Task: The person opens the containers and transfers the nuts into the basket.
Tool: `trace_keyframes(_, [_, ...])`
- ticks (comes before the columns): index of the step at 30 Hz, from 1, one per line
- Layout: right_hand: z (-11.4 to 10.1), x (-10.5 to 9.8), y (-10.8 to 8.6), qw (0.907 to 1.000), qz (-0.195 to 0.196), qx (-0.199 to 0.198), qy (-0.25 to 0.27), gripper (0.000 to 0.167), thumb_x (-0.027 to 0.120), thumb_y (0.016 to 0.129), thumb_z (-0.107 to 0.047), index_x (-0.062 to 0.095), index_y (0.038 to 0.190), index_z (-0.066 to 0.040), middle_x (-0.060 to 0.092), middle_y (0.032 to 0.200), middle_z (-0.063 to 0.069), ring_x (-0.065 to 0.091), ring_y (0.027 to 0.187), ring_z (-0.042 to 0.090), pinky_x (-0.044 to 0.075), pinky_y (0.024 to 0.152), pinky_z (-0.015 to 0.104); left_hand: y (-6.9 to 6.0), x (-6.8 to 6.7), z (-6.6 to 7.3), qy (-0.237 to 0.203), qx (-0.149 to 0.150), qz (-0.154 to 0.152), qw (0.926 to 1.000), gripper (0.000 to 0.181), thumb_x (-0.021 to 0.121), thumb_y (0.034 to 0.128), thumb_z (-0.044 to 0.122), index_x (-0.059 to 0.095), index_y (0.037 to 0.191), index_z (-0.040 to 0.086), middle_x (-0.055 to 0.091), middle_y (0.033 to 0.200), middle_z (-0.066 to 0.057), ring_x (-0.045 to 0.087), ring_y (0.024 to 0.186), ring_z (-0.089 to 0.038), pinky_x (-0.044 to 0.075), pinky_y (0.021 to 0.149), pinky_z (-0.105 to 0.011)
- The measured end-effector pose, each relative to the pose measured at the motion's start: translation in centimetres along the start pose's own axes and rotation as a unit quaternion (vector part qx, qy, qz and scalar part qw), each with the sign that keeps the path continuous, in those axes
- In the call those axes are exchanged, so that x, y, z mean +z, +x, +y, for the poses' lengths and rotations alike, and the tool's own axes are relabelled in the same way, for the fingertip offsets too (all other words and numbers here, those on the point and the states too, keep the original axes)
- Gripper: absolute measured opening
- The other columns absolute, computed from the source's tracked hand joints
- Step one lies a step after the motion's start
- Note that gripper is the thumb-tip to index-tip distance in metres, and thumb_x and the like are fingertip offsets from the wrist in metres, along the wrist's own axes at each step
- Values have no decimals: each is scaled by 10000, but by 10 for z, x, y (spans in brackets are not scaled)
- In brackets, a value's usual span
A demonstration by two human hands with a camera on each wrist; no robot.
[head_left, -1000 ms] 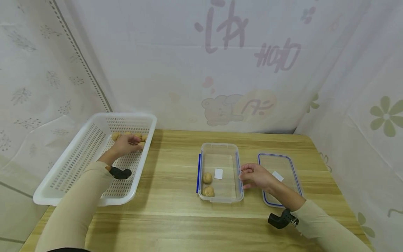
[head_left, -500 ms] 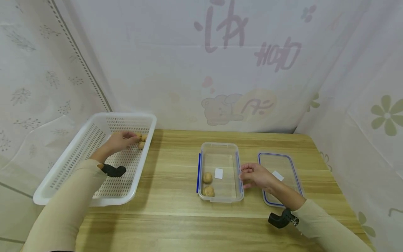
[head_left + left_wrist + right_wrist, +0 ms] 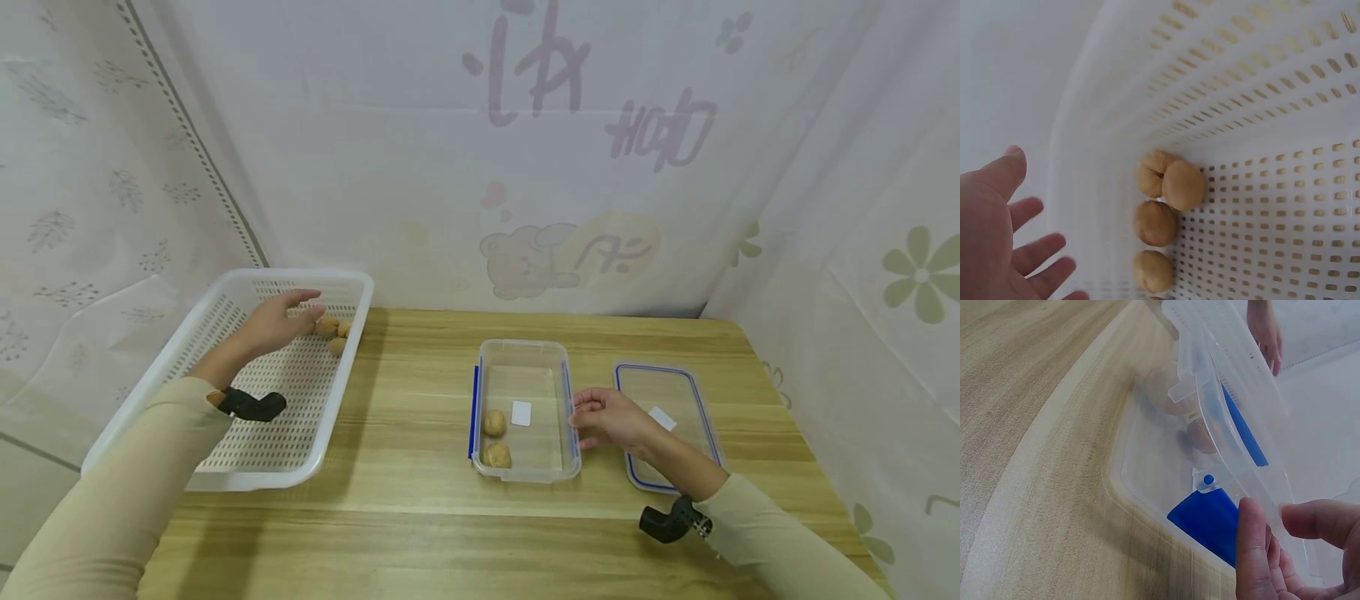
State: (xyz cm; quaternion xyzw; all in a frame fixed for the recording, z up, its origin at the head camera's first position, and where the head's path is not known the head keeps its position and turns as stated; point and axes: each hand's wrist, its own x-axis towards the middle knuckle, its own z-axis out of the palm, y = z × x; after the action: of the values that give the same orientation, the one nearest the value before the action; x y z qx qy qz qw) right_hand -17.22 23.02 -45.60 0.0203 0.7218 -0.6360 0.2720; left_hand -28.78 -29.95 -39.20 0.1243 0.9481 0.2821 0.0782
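My left hand [image 3: 281,323] hovers over the back of a white perforated basket [image 3: 348,367], its fingers spread with nothing in them. Several walnuts [image 3: 1185,185] cluster in the basket's corner, apart from the fingers in the left wrist view; in the head view the hand covers part of the group. With thumb and forefinger, my right hand [image 3: 611,419] pinches the right wall of a clear plastic box [image 3: 527,346]. The box is lidless, has blue side clips [image 3: 1210,519], and holds two walnuts [image 3: 496,439] at its near left.
A clear lid [image 3: 660,379] with a blue seal lies right of the box, partly under my right forearm. White labels show at the box and the lid. Printed cloth [image 3: 420,167] hangs behind and beside the wooden table [image 3: 420,533].
My left hand has drawn back leftward from the walnuts and its fingers have spread, uncovering some of them. My right hand and the box have stayed put.
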Motion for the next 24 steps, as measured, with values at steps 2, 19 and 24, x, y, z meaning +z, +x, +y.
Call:
trace_keyframes(2, [0, 0, 0, 10000, -5, 8, -3, 356, 634, 960, 26, 466, 1255, 134, 619, 950, 69, 652, 828, 168, 621, 715, 320, 0, 0, 5, 35, 50, -32, 10000, 692, 406, 1101, 434, 281, 1557, -70, 247, 1560, -395, 257, 1394, -609, 257, 1098, -734])
trace_keyframes(19, [0, -1, 0, 10000, -14, 87, -9, 354, 630, 968, 22, 472, 1265, 132, 631, 978, 83, 660, 841, 165, 618, 719, 307, 8, 29, 83, 731, 1148, -55, 9907, 719, 499, 1072, 433, 243, 1608, 27, 78, 1654, -302, 25, 1519, -498, -31, 1165, -715])
trace_keyframes(24, [1, -2, 1, 10000, -50, 46, -9, 357, 627, 970, 18, 467, 1267, 134, 629, 972, 78, 657, 839, 164, 617, 721, 306, 12, 40, 100, 805, 1352, -238, 9873, 711, 522, 1067, 417, 243, 1618, 64, 90, 1670, -259, 14, 1535, -453, -28, 1169, -710])
